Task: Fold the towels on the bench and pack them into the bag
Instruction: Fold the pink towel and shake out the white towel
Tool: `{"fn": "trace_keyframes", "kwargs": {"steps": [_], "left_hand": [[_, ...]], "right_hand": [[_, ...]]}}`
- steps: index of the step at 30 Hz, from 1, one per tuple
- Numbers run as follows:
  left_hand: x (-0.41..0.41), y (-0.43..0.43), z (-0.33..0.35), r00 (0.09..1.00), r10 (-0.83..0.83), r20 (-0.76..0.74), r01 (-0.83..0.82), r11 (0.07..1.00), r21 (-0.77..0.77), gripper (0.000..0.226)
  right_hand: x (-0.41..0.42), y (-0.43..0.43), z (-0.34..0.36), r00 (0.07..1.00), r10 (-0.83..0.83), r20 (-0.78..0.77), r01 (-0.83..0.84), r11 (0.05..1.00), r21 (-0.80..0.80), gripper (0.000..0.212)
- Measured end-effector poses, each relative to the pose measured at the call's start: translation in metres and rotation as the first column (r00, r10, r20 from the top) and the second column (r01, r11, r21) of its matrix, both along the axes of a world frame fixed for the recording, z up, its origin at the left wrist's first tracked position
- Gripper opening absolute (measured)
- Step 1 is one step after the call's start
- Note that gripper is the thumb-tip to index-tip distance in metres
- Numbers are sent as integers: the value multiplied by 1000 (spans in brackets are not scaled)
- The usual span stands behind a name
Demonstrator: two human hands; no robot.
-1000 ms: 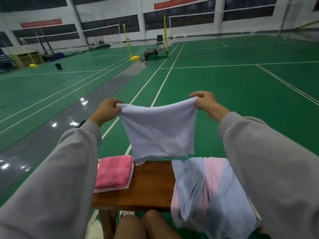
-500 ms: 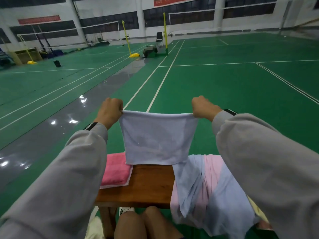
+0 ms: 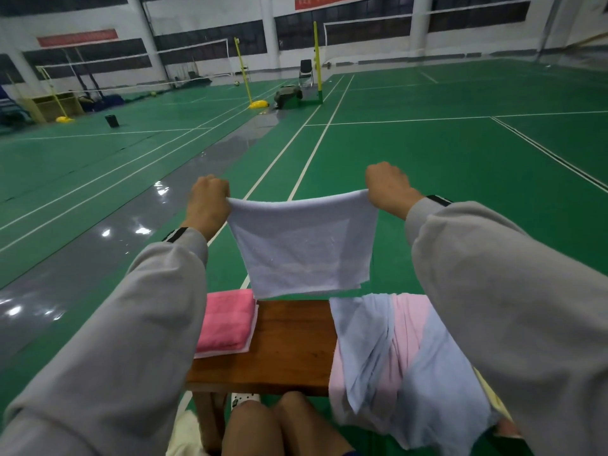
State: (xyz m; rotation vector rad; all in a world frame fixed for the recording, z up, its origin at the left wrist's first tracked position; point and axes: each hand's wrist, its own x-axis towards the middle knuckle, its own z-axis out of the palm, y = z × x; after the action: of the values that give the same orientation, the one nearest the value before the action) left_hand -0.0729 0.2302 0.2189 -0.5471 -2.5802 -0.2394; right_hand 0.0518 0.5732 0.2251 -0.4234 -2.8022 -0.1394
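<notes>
Indoor sports hall, green court floor (image 3: 427,166) with white lines; wooden bench (image 3: 289,343) in the foreground. White towel (image 3: 302,245): lifted slightly since half a second ago, hem now just clear of the bench, top edge sagging. Left hand (image 3: 209,205) and right hand (image 3: 388,185): each fisted on one upper corner. On the bench: folded pink towel (image 3: 227,320) at left; unfolded blue and pink towels (image 3: 394,357) draped over the right end.

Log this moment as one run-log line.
step: folding; left hand, right hand: grip top corners of white towel above bench; pink towel: folded on bench, left; loose towels: draped right
</notes>
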Motion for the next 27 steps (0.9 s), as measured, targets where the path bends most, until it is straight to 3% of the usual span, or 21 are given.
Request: {"fn": "trace_keyframes", "kwargs": {"steps": [3,5,6,7,8,9,10,12,16,20,23,25,27], "left_hand": [[1,-1,-1,997,10,70,-16,996,82,7],[-3,-2,-3,977,19,210,-53,986,158,10],[-5,-4,-4,954,-10,299,-65,969,240,15],[-4,-5,-5,915,-77,397,-80,927,366,17],[-2,-6,-6,857,-182,481,-110,849,517,17],[1,-8,-8,788,-305,535,-153,745,650,15],[3,-9,-8,721,-422,550,-200,633,748,13],[10,-7,-6,642,-551,532,-269,488,830,12],[11,6,-4,658,-554,511,-332,396,856,29],[9,18,-9,704,-495,509,-365,363,857,43],[5,20,-11,800,-375,469,-379,289,879,28],[1,15,-13,831,-326,451,-395,225,891,23],[-3,6,-16,842,-321,434,-380,218,899,21]], "right_hand": [[-4,9,-2,998,-49,-36,41,982,-187,12],[-10,16,-5,994,-107,-37,81,901,-426,10],[-12,18,-6,988,-147,-37,93,779,-620,13],[-14,20,-7,982,-187,-38,72,549,-832,14],[-14,21,-8,975,-220,-25,33,257,-966,16],[-14,22,-10,971,-240,-12,-11,4,-1000,18],[-12,22,-10,968,-252,-20,-67,-179,-982,18],[-11,24,-13,953,-298,-58,-163,-338,-927,24],[-20,21,-21,898,-419,-133,-285,-326,-901,47],[-23,16,-21,900,-407,-158,-286,-275,-918,62],[-18,15,-17,917,-371,-147,-248,-240,-939,44],[-14,15,-16,934,-330,-137,-178,-98,-979,28],[-10,18,-15,943,-294,-155,-151,35,-988,14]]}}
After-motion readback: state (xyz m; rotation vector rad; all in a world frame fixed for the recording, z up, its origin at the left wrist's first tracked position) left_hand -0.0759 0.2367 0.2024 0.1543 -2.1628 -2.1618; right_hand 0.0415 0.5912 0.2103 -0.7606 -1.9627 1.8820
